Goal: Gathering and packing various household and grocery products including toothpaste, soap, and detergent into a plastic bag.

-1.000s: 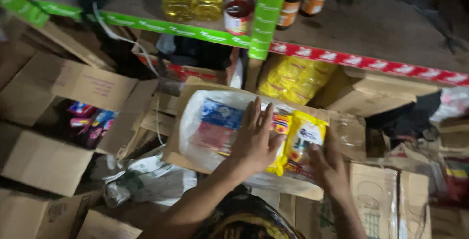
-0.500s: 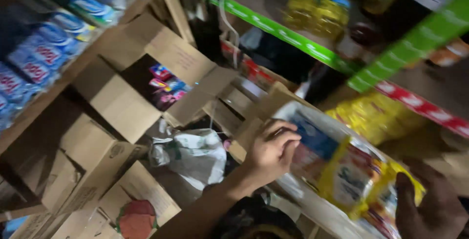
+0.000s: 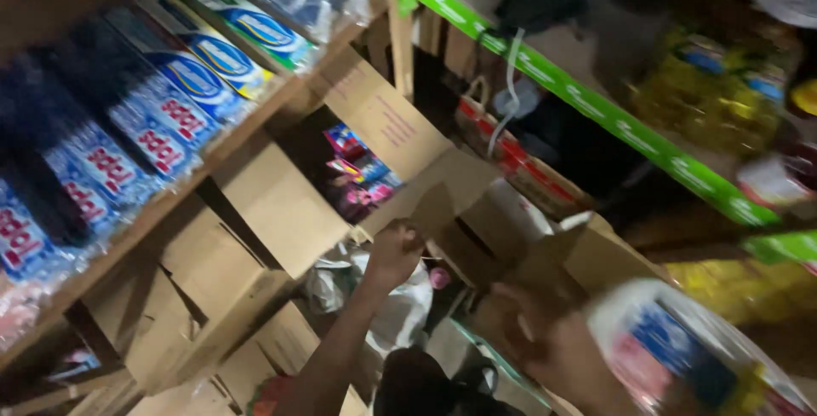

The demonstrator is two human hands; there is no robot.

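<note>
A: What is seen of the left hand (image 3: 393, 254) in the head view?

B: It is raised in the middle of the picture, fingers curled in narrowly, and the edge of a cardboard flap (image 3: 442, 182) is pinched at its fingertips. The flap belongs to an open box (image 3: 383, 127) just above the hand.

A: And what is held in that box?

B: Small bright packets (image 3: 357, 169), pink, red and blue, are seen inside it, just up and left of the left hand.

A: How is the right hand (image 3: 553, 344) placed?

B: It is low, to the right of the left hand and well apart from it. It is blurred, so whether it is spread or closed cannot be told. A clear bag (image 3: 681, 352) with blue and pink packs inside lies just right of it, touching or nearly so; a grip on it cannot be made out.

A: What lies between and below the hands?

B: A crumpled white plastic bag (image 3: 400, 305) is seen just under the left wrist.

A: What is seen farther out?

B: Far left of the left hand, a wooden shelf (image 3: 170, 186) is stocked with blue and white packs (image 3: 162, 127). Below it, empty cartons (image 3: 221, 271) stand open. Above the right hand a green shelf rail (image 3: 613, 122) runs slantwise, and yellow bottles (image 3: 715, 101) are stood behind it, blurred.
</note>
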